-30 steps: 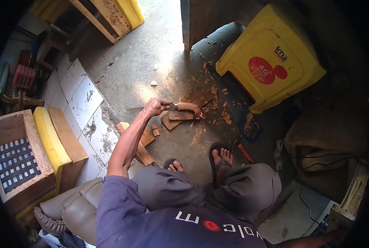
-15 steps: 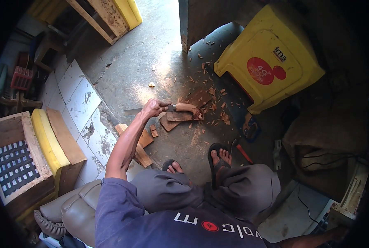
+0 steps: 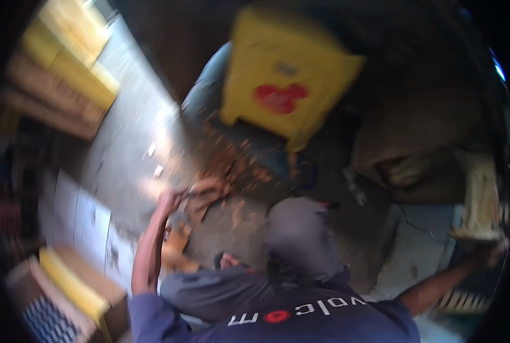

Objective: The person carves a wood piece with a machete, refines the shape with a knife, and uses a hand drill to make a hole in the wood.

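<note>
Motion blur smears the whole view. My left hand (image 3: 174, 197) is closed around the blade end of a large knife, whose curved wooden handle (image 3: 210, 184) points right, toward the wood shavings. Close under the handle lies a wooden block (image 3: 198, 207) on the floor. My right arm stretches far out to the right, and my right hand (image 3: 498, 251) is beside the lower end of a pale wooden piece (image 3: 482, 194). Blur and the dark rim hide those fingers, so I cannot tell whether they grip it.
Wood shavings (image 3: 232, 163) litter the concrete floor beyond my feet. A yellow plastic stool (image 3: 289, 68) stands ahead. Wooden frames with yellow padding (image 3: 66, 57) are at the far left, another padded frame (image 3: 72, 286) at the near left. Wood offcuts (image 3: 175, 243) lie near my left leg.
My view has swung to the right, shifting the stool and shavings leftward. My right arm now reaches out to the right beside the pale wooden piece. My left hand stays on the knife.
</note>
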